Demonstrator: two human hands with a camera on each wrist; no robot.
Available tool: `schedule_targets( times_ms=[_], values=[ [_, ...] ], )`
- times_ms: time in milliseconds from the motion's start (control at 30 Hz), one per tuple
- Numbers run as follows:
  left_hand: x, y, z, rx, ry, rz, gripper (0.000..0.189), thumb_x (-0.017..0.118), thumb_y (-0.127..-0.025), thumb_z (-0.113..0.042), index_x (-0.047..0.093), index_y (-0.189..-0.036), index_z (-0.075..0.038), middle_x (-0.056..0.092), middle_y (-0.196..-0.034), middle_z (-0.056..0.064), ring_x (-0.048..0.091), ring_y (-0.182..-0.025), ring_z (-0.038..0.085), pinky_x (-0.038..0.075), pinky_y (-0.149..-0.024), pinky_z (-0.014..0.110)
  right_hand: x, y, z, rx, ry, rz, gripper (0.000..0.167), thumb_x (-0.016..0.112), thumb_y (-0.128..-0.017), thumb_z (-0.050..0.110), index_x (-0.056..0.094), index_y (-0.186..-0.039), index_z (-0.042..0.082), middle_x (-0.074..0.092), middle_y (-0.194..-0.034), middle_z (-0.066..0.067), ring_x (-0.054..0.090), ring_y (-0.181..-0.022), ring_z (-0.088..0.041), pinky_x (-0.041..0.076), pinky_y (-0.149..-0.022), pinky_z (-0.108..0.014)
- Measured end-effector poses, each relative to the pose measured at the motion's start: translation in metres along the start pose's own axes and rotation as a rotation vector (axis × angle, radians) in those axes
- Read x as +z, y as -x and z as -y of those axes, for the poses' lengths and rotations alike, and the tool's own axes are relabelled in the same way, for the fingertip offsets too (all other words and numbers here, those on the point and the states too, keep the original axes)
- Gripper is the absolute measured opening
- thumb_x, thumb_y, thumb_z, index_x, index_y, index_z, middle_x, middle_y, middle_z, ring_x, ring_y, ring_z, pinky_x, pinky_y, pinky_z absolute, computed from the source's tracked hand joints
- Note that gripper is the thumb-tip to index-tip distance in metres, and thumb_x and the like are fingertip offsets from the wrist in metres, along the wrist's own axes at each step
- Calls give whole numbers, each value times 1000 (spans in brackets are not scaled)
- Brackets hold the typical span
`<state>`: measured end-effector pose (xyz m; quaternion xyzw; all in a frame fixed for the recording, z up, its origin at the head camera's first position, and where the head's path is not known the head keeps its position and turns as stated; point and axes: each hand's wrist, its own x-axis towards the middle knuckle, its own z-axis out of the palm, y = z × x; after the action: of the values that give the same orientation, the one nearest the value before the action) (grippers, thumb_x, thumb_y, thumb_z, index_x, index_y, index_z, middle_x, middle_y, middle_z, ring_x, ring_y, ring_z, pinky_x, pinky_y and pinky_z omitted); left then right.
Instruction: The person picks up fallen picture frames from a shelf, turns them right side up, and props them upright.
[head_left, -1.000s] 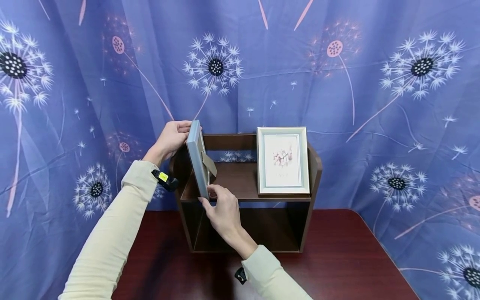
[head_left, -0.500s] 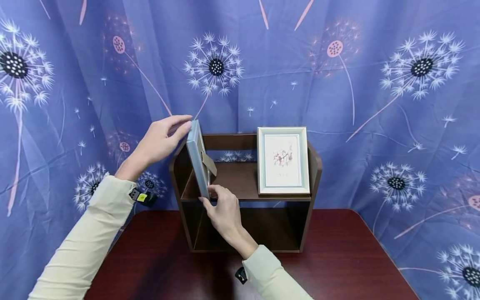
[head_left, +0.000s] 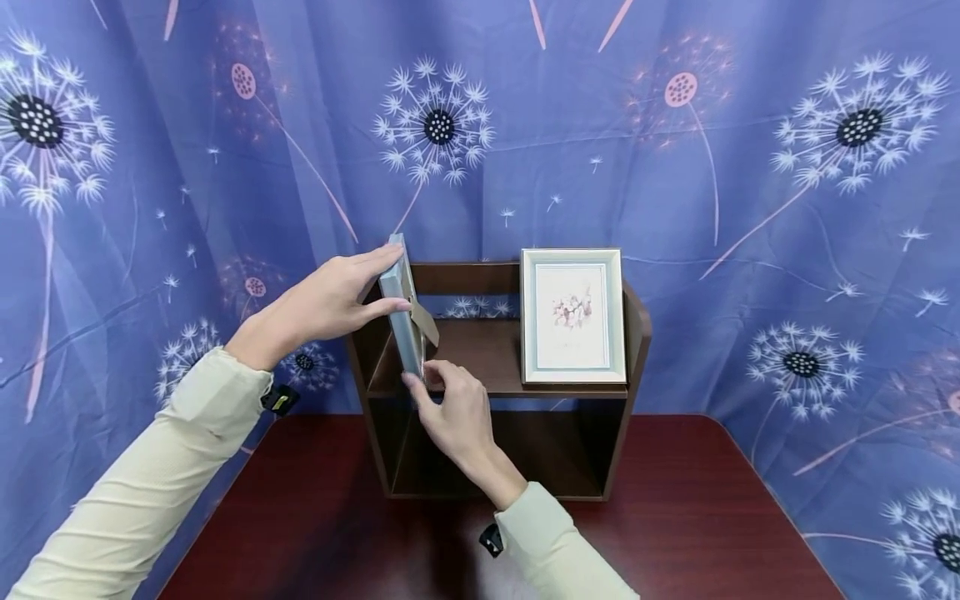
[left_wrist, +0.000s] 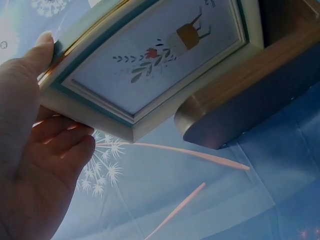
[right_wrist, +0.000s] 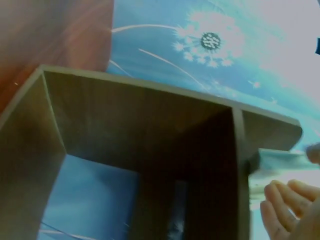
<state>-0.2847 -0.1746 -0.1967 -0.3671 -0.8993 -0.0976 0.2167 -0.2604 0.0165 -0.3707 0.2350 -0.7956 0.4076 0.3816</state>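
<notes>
On the upper board of the small dark brown wooden shelf [head_left: 495, 367], at its left end, I hold a pale blue picture frame [head_left: 401, 312] nearly edge-on. My left hand [head_left: 322, 300] grips its top, fingers and thumb around it. My right hand [head_left: 450, 408] pinches its bottom corner. If I let go now, I think it could tip off the shelf.

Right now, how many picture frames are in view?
2. One frame stands edge-on at the shelf's left end, held by the left hand and right hand. The other frame stands facing forward on the right.
</notes>
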Motion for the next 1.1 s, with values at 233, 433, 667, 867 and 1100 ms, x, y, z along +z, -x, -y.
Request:
schedule_targets(
  times_ms=[233, 433, 667, 867, 1100],
  values=[
    [4, 2, 0, 23, 6, -39, 75, 75, -99, -29, 43, -158, 2, 47, -160, 26, 53, -144, 41, 47, -118, 55, -6, -28, -13, -155, 131, -39, 16, 67, -102, 15, 78, -104, 4, 79, -92, -7, 73, -78, -19, 61, -68, -35],
    [5, 1, 1, 49, 3, -67, 74, 76, -98, -29, 44, -158, 1, 50, -158, 26, 55, -142, 42, 48, -117, 55, -5, -48, -22, -220, 314, 6, 12, 78, -93, 11, 80, -104, 8, 81, -93, -5, 75, -81, -22, 62, -68, -38],
    [5, -5, -3, 43, -7, -43, 74, 74, -99, -31, 43, -157, 3, 48, -160, 26, 51, -146, 41, 46, -119, 55, 0, -57, -26, -191, 391, 15, 17, 83, -89, 14, 80, -104, 10, 82, -91, -4, 76, -75, -24, 61, -63, -40],
    [7, -6, -3, 49, 8, -48, 74, 75, -99, -30, 44, -157, 4, 48, -160, 25, 52, -146, 40, 46, -120, 54, 9, -61, -29, -208, 393, 15, 2, 78, -92, 11, 76, -91, 11, 78, -79, -4, 73, -65, -27, 59, -56, -43],
    [9, -8, -3, 56, 44, -63, 73, 75, -99, -29, 45, -156, 3, 48, -161, 22, 49, -148, 39, 44, -121, 53, 16, -63, -33, -225, 401, -21, 5, 77, -94, 10, 77, -89, 11, 79, -77, -4, 73, -62, -26, 58, -53, -42]
  ],
)
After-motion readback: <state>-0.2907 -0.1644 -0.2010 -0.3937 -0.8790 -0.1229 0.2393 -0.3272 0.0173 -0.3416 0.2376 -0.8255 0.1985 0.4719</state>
